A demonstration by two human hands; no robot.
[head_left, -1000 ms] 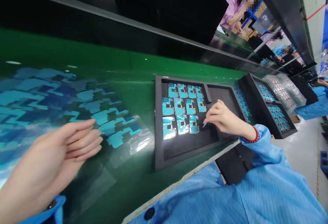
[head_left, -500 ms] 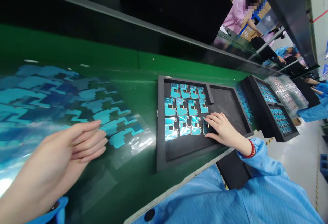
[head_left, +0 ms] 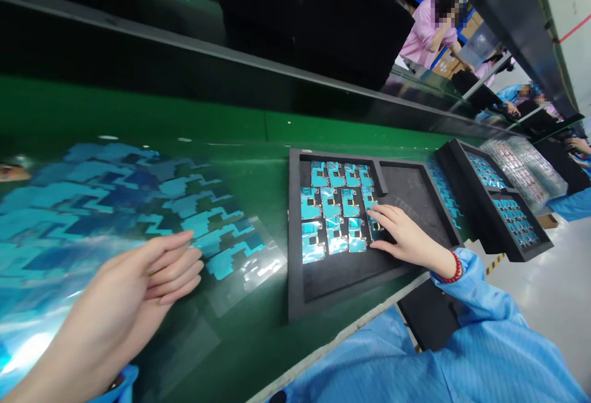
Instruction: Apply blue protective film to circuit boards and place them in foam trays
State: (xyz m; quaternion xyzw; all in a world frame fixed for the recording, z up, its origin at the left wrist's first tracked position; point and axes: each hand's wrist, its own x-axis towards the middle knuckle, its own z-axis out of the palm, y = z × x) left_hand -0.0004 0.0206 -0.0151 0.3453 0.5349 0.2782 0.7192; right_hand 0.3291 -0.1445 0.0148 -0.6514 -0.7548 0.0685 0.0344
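Thumb and fingertips of my right hand [head_left: 406,235] hold the ends of a dark circuit board [head_left: 376,231] at the right end of the nearest row. It lies in the left compartment of a black foam tray [head_left: 295,292]. Rows of circuit boards with shiny teal film [head_left: 313,243] fill much of that compartment. My left hand [head_left: 152,277] hovers over the green bench, fingers curled and pressed together, with nothing visible in them. Under and beyond it lie overlapping clear sheets bearing teal cut-out shapes [head_left: 226,261], partly hidden by the hand.
To the right stand stacked black trays [head_left: 521,252] with more boards, beside stacked clear plastic trays [head_left: 521,169]. A dark ledge [head_left: 184,52] runs behind the green bench [head_left: 249,329]. Co-workers, one in a pink top [head_left: 422,31], are at the far right.
The camera view has shifted slightly, so the bench and trays appear lower. My right hand stays at the same board; my left hand remains curled over the sheets.
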